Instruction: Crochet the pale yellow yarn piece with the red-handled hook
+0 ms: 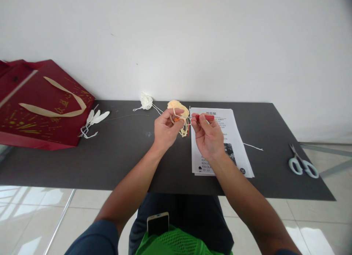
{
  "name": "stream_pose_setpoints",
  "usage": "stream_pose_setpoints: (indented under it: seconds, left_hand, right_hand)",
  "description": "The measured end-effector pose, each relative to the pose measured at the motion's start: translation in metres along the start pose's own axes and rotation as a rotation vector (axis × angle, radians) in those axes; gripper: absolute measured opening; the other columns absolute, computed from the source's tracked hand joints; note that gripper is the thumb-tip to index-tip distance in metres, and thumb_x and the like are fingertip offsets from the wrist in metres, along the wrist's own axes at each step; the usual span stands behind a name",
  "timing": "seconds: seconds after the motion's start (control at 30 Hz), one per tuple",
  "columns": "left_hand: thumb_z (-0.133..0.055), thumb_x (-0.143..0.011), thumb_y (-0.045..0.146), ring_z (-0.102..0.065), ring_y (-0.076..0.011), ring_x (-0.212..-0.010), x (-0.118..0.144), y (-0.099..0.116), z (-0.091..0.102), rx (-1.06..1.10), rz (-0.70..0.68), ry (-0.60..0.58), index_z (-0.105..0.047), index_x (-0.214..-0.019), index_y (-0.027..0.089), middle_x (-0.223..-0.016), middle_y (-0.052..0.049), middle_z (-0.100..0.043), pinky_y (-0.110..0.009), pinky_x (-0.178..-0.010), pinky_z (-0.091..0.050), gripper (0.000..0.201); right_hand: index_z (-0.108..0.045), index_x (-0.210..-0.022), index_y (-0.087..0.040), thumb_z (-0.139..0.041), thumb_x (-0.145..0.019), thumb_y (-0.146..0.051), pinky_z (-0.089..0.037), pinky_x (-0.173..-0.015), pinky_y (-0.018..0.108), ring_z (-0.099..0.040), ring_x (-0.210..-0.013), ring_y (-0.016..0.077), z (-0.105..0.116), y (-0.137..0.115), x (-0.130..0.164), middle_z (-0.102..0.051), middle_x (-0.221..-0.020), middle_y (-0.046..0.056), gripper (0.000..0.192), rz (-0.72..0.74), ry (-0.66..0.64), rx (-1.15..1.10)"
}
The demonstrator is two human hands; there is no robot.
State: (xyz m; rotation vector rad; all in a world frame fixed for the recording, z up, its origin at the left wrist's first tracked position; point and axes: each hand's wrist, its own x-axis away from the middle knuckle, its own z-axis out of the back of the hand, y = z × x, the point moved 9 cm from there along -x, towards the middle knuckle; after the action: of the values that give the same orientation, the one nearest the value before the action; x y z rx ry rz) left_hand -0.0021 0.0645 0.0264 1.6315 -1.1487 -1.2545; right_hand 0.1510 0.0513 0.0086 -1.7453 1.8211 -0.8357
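My left hand (165, 129) pinches a small piece of pale yellow yarn work (183, 127), with strands looped over its fingers. My right hand (207, 136) grips a red-handled crochet hook (206, 117) whose tip points left into the yarn. Both hands are raised just above a dark table (123, 152). Behind them lies a pale yellow yarn ball (176, 104), and a white yarn ball (146, 100) sits further left near the wall.
A printed paper sheet (233, 137) lies under my right hand. Scissors (302, 163) rest at the table's right end. A red gift bag (41, 104) lies flat at the left, with white tags (95, 119) beside it. A phone (157, 222) sits on my lap.
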Motion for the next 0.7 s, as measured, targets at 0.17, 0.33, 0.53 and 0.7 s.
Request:
stream_pose_setpoints:
  seconds: [0.17, 0.33, 0.53, 0.7]
  left_hand:
    - [-0.077, -0.078, 0.022, -0.057, -0.0096, -0.069, 0.001, 0.006, 0.000, -0.007, -0.034, -0.005, -0.073, -0.088, 0.020, -0.081, 0.002, -0.067, -0.023, -0.067, -0.045, 0.011]
    - [-0.076, -0.077, 0.017, -0.060, -0.0117, -0.079, -0.001, 0.013, 0.001, -0.009, -0.074, -0.005, -0.072, -0.082, 0.020, -0.087, 0.000, -0.066, -0.025, -0.074, -0.047, 0.007]
    - [-0.081, -0.070, 0.014, -0.060, -0.0107, -0.071, 0.000, 0.011, -0.005, 0.069, 0.031, 0.001, -0.067, -0.120, 0.023, -0.082, 0.002, -0.065, -0.023, -0.067, -0.047, 0.052]
    - [-0.082, -0.073, 0.017, -0.062, -0.0117, -0.071, 0.003, 0.009, -0.004, 0.039, 0.075, 0.029, -0.053, -0.146, 0.026, -0.081, 0.003, -0.068, -0.023, -0.067, -0.048, 0.079]
  right_hand:
    - [-0.071, -0.085, -0.020, -0.082, -0.084, -0.029, -0.064, -0.080, 0.012, -0.075, -0.077, 0.0048, 0.000, 0.003, 0.000, -0.081, -0.091, -0.001, 0.014, 0.003, 0.019, 0.010]
    - [-0.072, -0.087, -0.020, -0.082, -0.084, -0.030, -0.065, -0.079, 0.014, -0.075, -0.075, 0.0050, 0.001, 0.004, 0.001, -0.081, -0.092, -0.001, 0.015, 0.018, 0.016, 0.047]
    - [-0.069, -0.089, -0.020, -0.081, -0.084, -0.033, -0.065, -0.080, 0.015, -0.076, -0.076, 0.0057, 0.003, 0.004, 0.001, -0.081, -0.093, 0.000, 0.019, 0.042, 0.040, 0.083]
    - [-0.068, -0.092, -0.021, -0.080, -0.085, -0.036, -0.066, -0.079, 0.019, -0.076, -0.075, 0.0074, 0.003, -0.001, 0.003, -0.081, -0.093, 0.000, 0.021, 0.111, 0.047, 0.130]
